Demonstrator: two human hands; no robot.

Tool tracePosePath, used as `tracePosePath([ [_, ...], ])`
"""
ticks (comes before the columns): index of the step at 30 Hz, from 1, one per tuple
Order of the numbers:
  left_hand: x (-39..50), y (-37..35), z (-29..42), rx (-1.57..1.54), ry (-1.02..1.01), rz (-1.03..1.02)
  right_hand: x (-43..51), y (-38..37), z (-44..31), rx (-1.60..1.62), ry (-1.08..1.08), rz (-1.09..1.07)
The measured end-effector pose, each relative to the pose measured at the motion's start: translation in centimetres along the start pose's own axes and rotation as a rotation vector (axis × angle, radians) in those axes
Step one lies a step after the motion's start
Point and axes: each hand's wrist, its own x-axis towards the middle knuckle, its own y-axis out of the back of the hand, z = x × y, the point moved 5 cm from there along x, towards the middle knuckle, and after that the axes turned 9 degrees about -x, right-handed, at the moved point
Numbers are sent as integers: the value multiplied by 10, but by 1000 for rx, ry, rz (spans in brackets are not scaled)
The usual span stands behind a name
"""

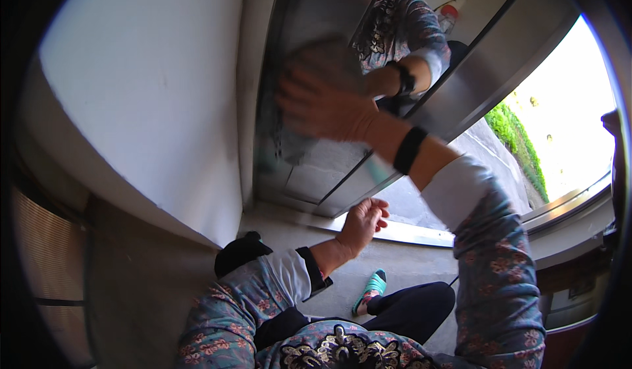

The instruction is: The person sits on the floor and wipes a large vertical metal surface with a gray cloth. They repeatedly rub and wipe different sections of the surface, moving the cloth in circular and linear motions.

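Note:
My right hand (321, 102), motion-blurred and with a black band at its wrist, lies spread over what looks like a grey cloth (323, 53) against the glossy, mirror-like panel of a door or window (335, 164). Blur hides the cloth's exact edges. Lower down, my left hand (364, 225) hangs in front of the panel's bottom edge, its fingers loosely curled and nothing visible between them. The panel reflects a patterned sleeve and an arm with a dark wristband.
A white wall (163, 82) borders the panel on the left. At right, an opening with a metal sill (414, 234) shows paving and green plants (518, 142) outside. Below are the concrete floor (405, 265) and a foot in a green striped slipper (374, 287).

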Motion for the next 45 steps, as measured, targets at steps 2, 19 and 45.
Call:
tracePosePath([
  [2, -6, -5, -12, 9, 74, -41, 5, -24, -45, 97, 56, 38],
  [19, -49, -19, -41, 201, 595, -263, 11, -136, -237, 38, 37, -116],
  [45, -8, -8, 11, 570, 51, -442, -219, 29, -261, 2279, -2129, -74],
])
